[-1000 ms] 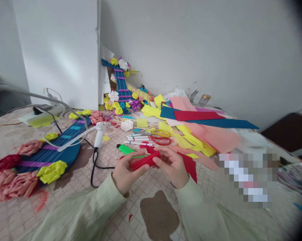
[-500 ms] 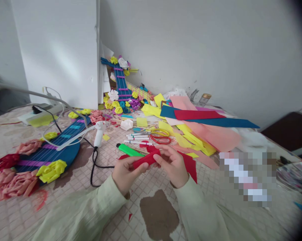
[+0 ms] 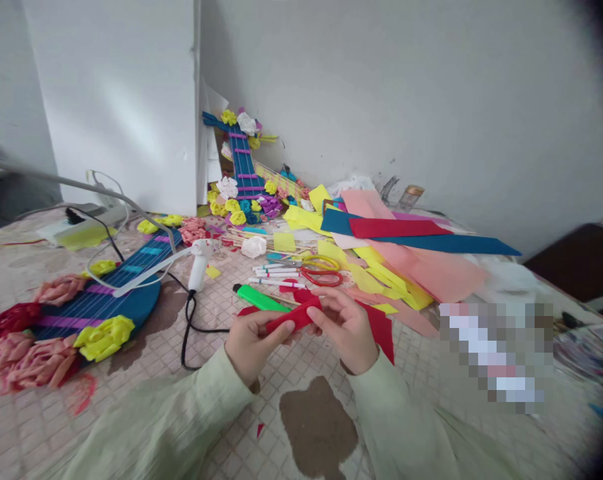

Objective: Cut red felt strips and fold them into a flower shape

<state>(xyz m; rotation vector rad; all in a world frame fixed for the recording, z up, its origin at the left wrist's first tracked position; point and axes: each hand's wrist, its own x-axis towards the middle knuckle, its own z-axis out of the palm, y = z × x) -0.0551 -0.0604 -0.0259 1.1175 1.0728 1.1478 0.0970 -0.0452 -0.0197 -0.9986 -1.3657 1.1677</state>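
Observation:
A folded strip of red crepe paper (image 3: 292, 319) is stretched between my two hands over the table. My left hand (image 3: 254, 343) pinches its left end, thumb on top. At its right end my right hand (image 3: 345, 330) grips with thumb and fingers. Another red paper piece (image 3: 380, 328) lies flat beyond my right wrist. Just behind the strip rests a green utility knife (image 3: 262, 299). Scissors with red and yellow handles (image 3: 321, 272) and several white markers (image 3: 276, 273) lie farther back.
Left stands a white glue gun (image 3: 198, 267) with a black cord, beside a blue paper guitar (image 3: 131, 287) with paper flowers. A second decorated guitar (image 3: 242, 163) leans at the back. Coloured paper sheets (image 3: 421, 263) pile up on the right. A power strip (image 3: 81, 223) sits back left.
My hands and the red strip keep nearly the same pose. The whole view has shifted very slightly; nothing else has visibly moved.

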